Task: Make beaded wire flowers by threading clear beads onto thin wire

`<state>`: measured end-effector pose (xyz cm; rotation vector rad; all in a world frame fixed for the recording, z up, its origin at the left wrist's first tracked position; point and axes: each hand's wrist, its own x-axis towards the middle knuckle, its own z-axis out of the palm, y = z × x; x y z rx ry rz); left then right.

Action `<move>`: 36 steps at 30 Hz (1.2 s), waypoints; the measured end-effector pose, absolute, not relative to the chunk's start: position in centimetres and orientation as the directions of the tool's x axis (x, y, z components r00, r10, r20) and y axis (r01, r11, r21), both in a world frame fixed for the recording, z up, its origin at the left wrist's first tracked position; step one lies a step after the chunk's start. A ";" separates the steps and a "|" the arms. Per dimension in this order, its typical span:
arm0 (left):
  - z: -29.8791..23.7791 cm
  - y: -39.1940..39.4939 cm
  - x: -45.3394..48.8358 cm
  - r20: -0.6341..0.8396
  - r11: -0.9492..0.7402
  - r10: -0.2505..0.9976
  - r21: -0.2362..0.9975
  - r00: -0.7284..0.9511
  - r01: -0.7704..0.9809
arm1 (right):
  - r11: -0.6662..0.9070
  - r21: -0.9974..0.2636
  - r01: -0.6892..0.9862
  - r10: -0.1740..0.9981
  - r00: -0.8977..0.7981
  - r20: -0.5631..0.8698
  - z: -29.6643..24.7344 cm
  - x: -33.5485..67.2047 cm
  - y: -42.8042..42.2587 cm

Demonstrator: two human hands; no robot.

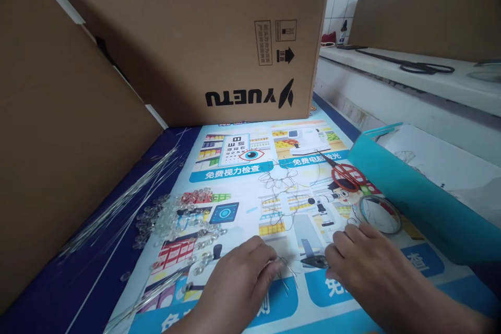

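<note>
My left hand (242, 276) is closed, pinching a small bunch of thin wires (288, 274) whose ends fan out to the right of the thumb. My right hand (364, 261) is wrapped around a pair of pliers (315, 261); the dark jaws point left toward the wires, a short way apart from them. The pliers' handles are hidden in the palm. Beyond both hands lie several bent wire shapes (284, 203). Left of them is a spread of clear beads (168, 214). A roll of clear tape (379, 214) stands just past my right hand.
Red-handled scissors (346, 175) lie beside a teal box (410, 188) on the right. Long straight wires (125, 201) run along the left side. Large cardboard panels (188, 36) wall in the left and back. Black scissors (418, 66) rest on a white ledge (391, 58).
</note>
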<state>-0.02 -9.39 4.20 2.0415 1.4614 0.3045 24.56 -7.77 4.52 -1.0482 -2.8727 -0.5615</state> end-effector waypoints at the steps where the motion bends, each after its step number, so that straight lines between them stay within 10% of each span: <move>1: 4.2 -9.4 0.0 -0.148 -0.196 0.921 0.620 0.359 0.760 | 0.707 0.308 0.637 0.621 -0.767 0.161 4.7 24.5 -7.7; 13: 3.8 -9.1 0.0 -0.329 0.274 0.923 0.926 0.199 0.262 | 0.716 0.057 0.696 0.664 -0.703 0.255 5.9 23.1 -7.0; 23: 4.1 -9.0 -0.3 -0.318 0.268 0.927 0.932 0.197 0.242 | 0.678 -0.189 0.710 0.735 -0.654 0.179 5.9 23.2 -5.8; 36: 4.5 -8.9 -0.6 -0.385 0.367 0.866 0.923 0.319 0.119 | 0.814 0.263 0.518 0.394 -0.825 0.404 5.3 23.9 -5.7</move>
